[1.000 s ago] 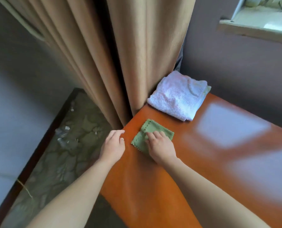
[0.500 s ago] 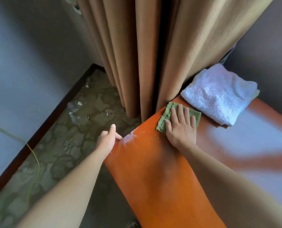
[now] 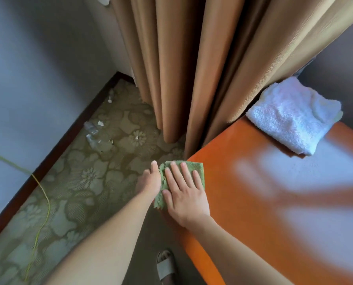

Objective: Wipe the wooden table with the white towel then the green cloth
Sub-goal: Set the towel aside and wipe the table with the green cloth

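Two hands at surface (image 3: 243, 182) corner. Right hand (image 3: 185, 197) flat, fingers spread, pressing green cloth (image 3: 193, 168) over the edge; left hand (image 3: 150, 182) touches its overhang, grip unclear. White towel (image 3: 292, 118) folded, far corner.

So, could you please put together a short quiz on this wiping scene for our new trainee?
1. True or false: the right hand lies flat on the green cloth.
2. Where is the white towel? A) on the floor B) folded on the far part of the table, beside the curtain C) in the left hand
3. Fill in: the green cloth sits at the table's near left ____ and hangs partly over it.

Key: 1 true; 2 B; 3 edge.
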A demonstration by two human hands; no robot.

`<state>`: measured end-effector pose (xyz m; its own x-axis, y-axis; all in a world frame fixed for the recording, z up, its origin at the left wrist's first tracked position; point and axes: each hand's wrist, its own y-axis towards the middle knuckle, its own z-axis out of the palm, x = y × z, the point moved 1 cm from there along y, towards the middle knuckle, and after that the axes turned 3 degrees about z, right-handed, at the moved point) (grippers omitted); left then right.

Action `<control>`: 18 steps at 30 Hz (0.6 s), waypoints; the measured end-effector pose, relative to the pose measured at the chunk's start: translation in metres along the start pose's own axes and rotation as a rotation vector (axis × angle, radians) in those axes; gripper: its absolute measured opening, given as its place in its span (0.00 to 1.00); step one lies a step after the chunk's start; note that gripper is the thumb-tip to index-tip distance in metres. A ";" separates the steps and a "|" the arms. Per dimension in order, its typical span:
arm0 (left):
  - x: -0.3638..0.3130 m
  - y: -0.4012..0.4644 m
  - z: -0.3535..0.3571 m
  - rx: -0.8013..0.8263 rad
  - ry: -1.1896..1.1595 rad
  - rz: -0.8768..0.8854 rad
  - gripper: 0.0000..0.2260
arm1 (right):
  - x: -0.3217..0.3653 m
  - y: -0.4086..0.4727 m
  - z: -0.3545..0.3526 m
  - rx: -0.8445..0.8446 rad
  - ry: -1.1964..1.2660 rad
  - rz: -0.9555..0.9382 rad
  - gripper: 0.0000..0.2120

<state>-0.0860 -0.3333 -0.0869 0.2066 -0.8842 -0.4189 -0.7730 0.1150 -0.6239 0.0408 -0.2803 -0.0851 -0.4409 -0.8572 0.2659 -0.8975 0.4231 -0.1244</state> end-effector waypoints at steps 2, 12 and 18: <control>0.003 0.004 -0.001 0.054 -0.048 0.008 0.29 | -0.014 0.005 -0.004 -0.003 -0.030 0.003 0.28; 0.002 0.032 -0.033 0.248 -0.525 0.167 0.27 | 0.005 0.005 -0.002 -0.021 -0.043 0.189 0.29; -0.011 0.033 -0.045 0.265 -0.457 0.237 0.26 | 0.018 -0.044 0.012 0.108 -0.105 -0.243 0.28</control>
<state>-0.1408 -0.3398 -0.0736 0.3298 -0.5418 -0.7731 -0.6650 0.4480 -0.5976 0.0720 -0.3183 -0.0863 -0.2063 -0.9578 0.2003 -0.9698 0.1729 -0.1721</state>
